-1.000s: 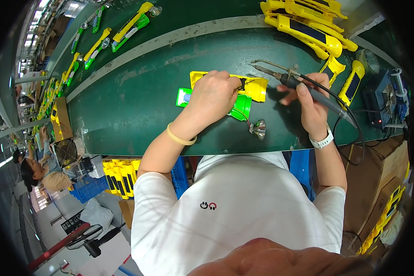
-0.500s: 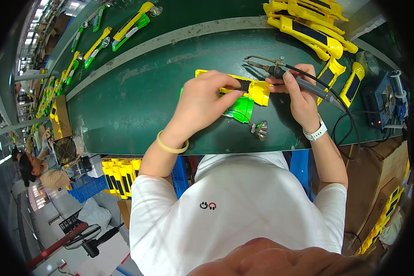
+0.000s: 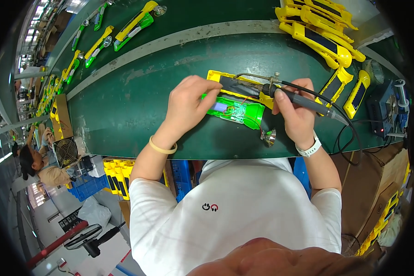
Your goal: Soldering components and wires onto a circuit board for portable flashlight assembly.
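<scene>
My right hand point(image 3: 299, 117) is closed around a soldering iron point(image 3: 299, 97) with a thin metal feed tube along its tip. The iron's tip lies over a dark flat panel point(image 3: 234, 86) in an open yellow lamp housing point(image 3: 215, 75). My left hand point(image 3: 188, 103) has thumb and index finger pinched at the panel's left end; the exact contact is partly hidden. Just nearer me lies an open green lamp half point(image 3: 250, 115) with a circuit board, wires and a bluish battery point(image 3: 219, 107). A round reflector lamp head point(image 3: 268, 137) hangs off it by wires.
Yellow housings point(image 3: 324, 41) are piled at the far right, beside a soldering station point(image 3: 382, 108) whose cable loops near my right wrist. Beyond a grey strip point(image 3: 179, 37), yellow-green lamps point(image 3: 135, 25) lie in a row. Another person point(image 3: 37, 161) sits at the left.
My left hand has moved left along the housing, uncovering the dark panel and the green half's board and battery. The iron's tip has come down to the left, over the panel.
</scene>
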Available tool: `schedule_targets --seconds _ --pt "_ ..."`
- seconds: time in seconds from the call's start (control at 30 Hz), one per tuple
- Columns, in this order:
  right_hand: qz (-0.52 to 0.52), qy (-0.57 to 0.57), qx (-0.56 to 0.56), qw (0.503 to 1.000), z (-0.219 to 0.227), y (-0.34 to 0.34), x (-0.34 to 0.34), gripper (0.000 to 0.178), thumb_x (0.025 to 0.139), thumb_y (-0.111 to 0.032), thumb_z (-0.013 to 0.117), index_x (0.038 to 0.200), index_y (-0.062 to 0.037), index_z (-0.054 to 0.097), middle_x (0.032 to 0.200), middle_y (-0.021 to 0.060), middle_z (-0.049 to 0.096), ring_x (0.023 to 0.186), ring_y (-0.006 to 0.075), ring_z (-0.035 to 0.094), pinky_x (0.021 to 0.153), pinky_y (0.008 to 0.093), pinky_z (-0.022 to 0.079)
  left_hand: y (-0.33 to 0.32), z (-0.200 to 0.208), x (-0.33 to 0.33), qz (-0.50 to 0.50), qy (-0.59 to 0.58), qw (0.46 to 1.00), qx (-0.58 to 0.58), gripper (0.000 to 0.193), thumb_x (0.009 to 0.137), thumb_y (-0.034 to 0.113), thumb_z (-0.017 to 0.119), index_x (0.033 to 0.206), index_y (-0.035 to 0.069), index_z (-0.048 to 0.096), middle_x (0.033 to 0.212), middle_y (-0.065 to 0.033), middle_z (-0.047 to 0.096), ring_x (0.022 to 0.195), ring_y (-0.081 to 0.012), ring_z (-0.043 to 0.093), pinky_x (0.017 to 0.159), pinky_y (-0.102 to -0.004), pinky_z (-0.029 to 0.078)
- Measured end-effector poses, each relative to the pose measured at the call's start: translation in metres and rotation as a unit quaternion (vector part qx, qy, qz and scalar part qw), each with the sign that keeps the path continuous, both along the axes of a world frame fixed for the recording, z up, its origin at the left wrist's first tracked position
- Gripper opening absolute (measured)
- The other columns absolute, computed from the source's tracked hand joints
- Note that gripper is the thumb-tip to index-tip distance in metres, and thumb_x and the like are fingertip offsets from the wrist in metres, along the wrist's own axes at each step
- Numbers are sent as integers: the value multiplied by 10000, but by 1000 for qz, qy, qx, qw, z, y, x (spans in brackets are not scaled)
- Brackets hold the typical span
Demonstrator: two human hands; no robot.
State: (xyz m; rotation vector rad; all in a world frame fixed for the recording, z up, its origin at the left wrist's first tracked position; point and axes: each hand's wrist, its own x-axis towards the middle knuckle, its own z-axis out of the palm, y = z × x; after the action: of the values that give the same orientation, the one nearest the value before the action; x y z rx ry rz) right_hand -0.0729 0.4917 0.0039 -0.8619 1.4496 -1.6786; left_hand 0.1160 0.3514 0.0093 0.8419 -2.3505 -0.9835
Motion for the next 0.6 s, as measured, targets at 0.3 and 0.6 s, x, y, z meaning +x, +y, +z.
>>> schedule_targets --seconds 0.3,0.6 --pt "21 52 58 997 -19 -11 12 248 798 -79 646 867 -40 411 703 -6 469 603 27 398 510 187 327 -21 -9 -1 -89 -108 984 -111 109 701 25 633 806 43 613 875 -104 515 780 -264 562 676 -345 478" --pt "49 70 66 994 -25 -16 14 250 800 -87 639 872 -41 403 714 -1 470 600 31 392 515 189 334 -23 -7 -3 -98 -121 983 -95 106 683 -21 585 781 17 572 930 -109 456 795 -272 563 700 -357 483"
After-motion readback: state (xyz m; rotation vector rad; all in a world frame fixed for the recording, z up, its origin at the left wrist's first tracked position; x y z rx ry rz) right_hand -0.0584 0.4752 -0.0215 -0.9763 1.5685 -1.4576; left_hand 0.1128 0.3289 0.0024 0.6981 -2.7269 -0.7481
